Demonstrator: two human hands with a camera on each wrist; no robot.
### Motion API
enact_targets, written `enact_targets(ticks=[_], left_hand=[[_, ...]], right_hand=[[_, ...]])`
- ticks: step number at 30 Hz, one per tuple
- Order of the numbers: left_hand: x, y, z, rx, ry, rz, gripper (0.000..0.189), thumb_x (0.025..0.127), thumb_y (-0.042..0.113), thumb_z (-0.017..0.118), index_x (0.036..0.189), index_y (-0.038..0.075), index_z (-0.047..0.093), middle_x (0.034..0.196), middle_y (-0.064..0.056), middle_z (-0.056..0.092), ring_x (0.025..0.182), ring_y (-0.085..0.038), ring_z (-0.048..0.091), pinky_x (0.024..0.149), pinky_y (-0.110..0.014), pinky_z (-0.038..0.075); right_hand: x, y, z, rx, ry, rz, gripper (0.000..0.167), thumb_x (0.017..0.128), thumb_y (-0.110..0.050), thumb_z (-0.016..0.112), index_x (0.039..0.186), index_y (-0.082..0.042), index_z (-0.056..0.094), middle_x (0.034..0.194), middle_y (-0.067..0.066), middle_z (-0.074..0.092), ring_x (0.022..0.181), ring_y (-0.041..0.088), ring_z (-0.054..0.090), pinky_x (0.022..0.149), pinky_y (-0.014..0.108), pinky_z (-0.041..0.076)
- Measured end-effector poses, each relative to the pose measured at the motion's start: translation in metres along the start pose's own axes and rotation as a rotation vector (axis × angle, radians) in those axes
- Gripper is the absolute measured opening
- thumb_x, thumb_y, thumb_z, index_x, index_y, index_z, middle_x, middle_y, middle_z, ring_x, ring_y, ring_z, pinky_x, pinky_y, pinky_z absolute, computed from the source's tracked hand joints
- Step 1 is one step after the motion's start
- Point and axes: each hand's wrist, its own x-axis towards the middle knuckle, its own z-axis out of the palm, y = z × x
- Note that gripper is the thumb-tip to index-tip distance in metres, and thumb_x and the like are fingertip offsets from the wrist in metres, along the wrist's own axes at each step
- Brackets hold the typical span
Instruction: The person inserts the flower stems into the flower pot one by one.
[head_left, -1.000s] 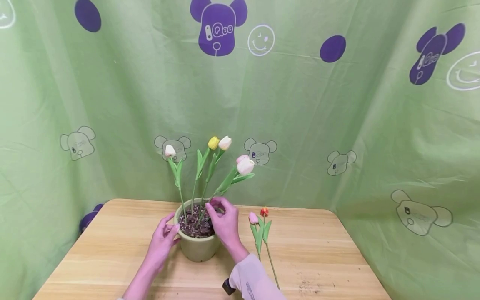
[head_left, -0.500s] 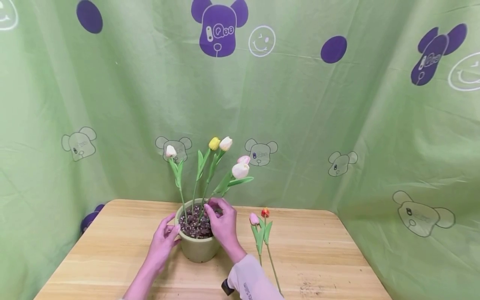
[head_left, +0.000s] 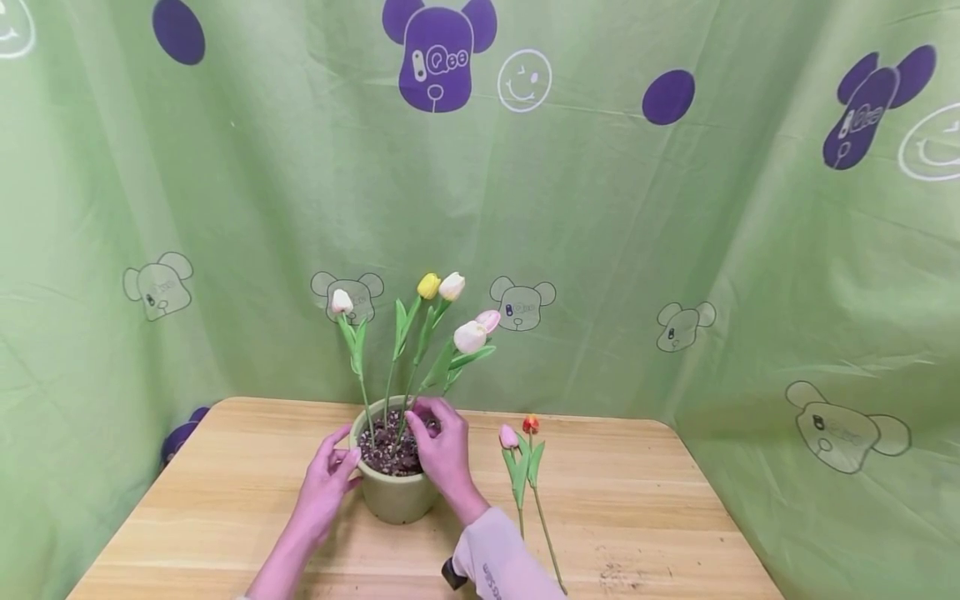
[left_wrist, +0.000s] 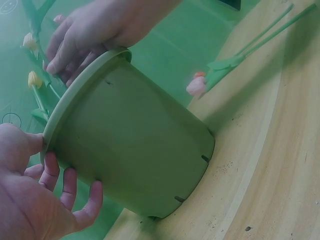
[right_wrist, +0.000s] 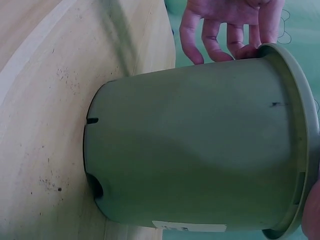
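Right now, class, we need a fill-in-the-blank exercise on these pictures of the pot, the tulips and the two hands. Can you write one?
1. The left hand rests on the rim of the green ___.
2. The right hand pinches a tulip stem just above the ___ in the pot.
3. Two loose tulips lie on the ___ to the right of the pot.
4. The tallest stems carry a white bloom and a ___ one.

Missing words: pot; soil; table; yellow

Left hand (head_left: 327, 477) open, fingers spread; right hand (head_left: 442, 447) fingers curled, pinching.
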Motion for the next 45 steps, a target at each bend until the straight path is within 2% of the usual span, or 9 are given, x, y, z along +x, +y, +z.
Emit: enact_targets(ticks=[6,16,24,30,39,45], left_hand=[[0.001,-0.001,0.0,0.002,-0.001,-0.001,0.058,0.109,0.012,0.05,0.162,0.008,0.027,0.125,-0.022,0.06,0.113,-0.024,0.063,0.111,-0.058,0.052],[0.001,0.0,0.0,0.003,-0.004,-0.005,0.057,0.109,0.013,0.05,0.162,0.008,0.027,0.125,-0.022,0.06,0.112,-0.021,0.063,0.111,-0.057,0.052],[0.0,0.001,0.001,0.003,0.005,-0.005,0.055,0.109,0.01,0.049,0.16,0.01,0.031,0.124,-0.023,0.061,0.11,-0.022,0.064,0.11,-0.055,0.054],[-0.001,0.001,0.0,0.005,0.007,-0.004,0.055,0.109,0.011,0.049,0.161,0.01,0.031,0.125,-0.023,0.06,0.111,-0.022,0.064,0.11,-0.055,0.053],[-0.001,0.002,0.0,0.004,0.009,0.003,0.055,0.109,0.011,0.049,0.161,0.009,0.031,0.124,-0.023,0.06,0.11,-0.023,0.064,0.11,-0.054,0.054],[-0.001,0.002,0.001,0.002,0.007,0.0,0.055,0.109,0.011,0.048,0.161,0.01,0.031,0.125,-0.023,0.06,0.115,-0.028,0.064,0.111,-0.054,0.053]], right_hand=[[0.001,0.003,-0.001,-0.03,-0.038,-0.013,0.013,0.093,-0.006,0.076,0.105,-0.002,0.073,0.097,0.011,0.073,0.086,0.027,0.072,0.072,0.021,0.065],[0.005,0.002,-0.001,-0.127,-0.116,0.036,0.014,0.094,-0.008,0.074,0.106,-0.002,0.073,0.099,0.012,0.074,0.091,0.023,0.07,0.075,0.019,0.064],[0.008,-0.001,0.0,-0.238,-0.197,0.044,0.012,0.094,-0.012,0.074,0.104,-0.005,0.074,0.102,0.009,0.076,0.095,0.022,0.072,0.09,0.031,0.063],[0.009,0.0,0.001,-0.266,-0.228,0.043,0.011,0.094,-0.012,0.074,0.103,-0.006,0.074,0.097,0.007,0.075,0.091,0.019,0.071,0.088,0.029,0.063],[0.01,-0.001,0.002,-0.292,-0.256,0.087,0.01,0.094,-0.014,0.075,0.101,-0.008,0.075,0.094,0.004,0.075,0.089,0.015,0.069,0.088,0.029,0.062],[0.011,0.001,0.002,-0.313,-0.263,0.06,0.009,0.094,-0.013,0.075,0.099,-0.007,0.075,0.092,0.005,0.075,0.087,0.018,0.07,0.086,0.031,0.062]])
